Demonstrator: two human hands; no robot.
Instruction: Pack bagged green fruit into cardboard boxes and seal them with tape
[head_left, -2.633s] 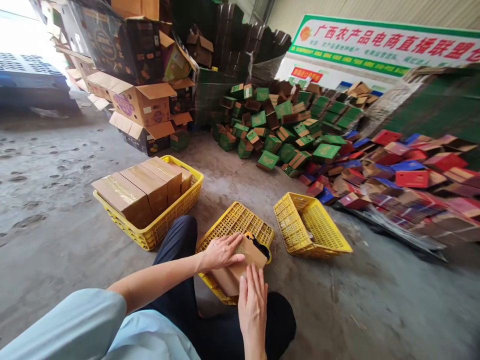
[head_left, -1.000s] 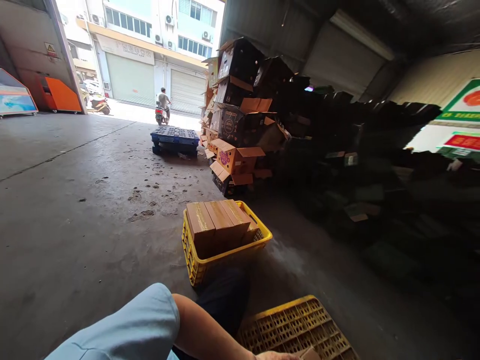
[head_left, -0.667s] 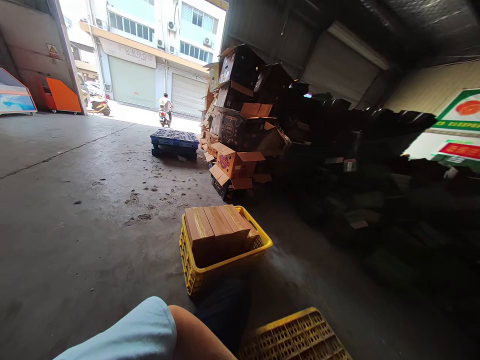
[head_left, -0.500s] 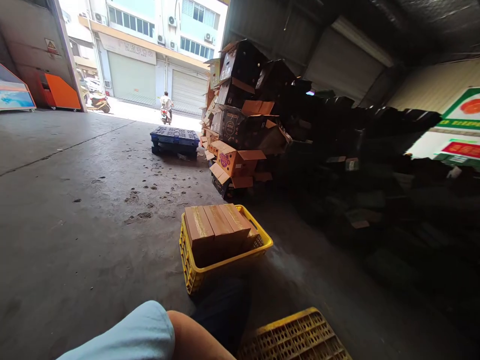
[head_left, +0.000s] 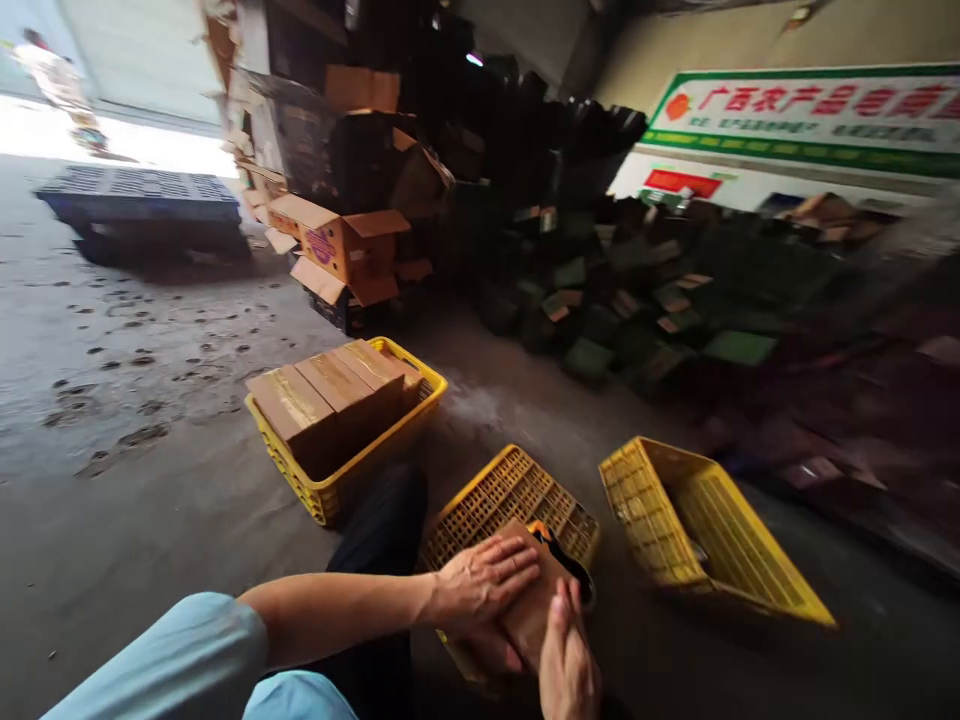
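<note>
My left hand (head_left: 480,585) lies flat, fingers stretched, on top of a brown cardboard box (head_left: 534,605) that rests on an upturned yellow crate (head_left: 502,490) in front of my knees. My right hand (head_left: 568,662) presses edge-on against the near side of the same box, fingers straight and together. A black and orange object (head_left: 561,552) pokes out at the box's far end. To the left, a yellow basket (head_left: 330,492) holds several brown boxes (head_left: 330,385) standing side by side.
An empty yellow basket (head_left: 697,520) lies tilted to the right. Beyond it spreads a heap of green boxes (head_left: 637,310) and a blurred pile of others. Stacked open cartons (head_left: 337,240) stand at the back, a blue pallet (head_left: 142,205) far left, a green-bordered sign (head_left: 802,110) on the wall.
The view has swung from the doorway and street back down to my lap. Both hands, out of view just before, are again on the brown box, as 2.6 seconds ago.
</note>
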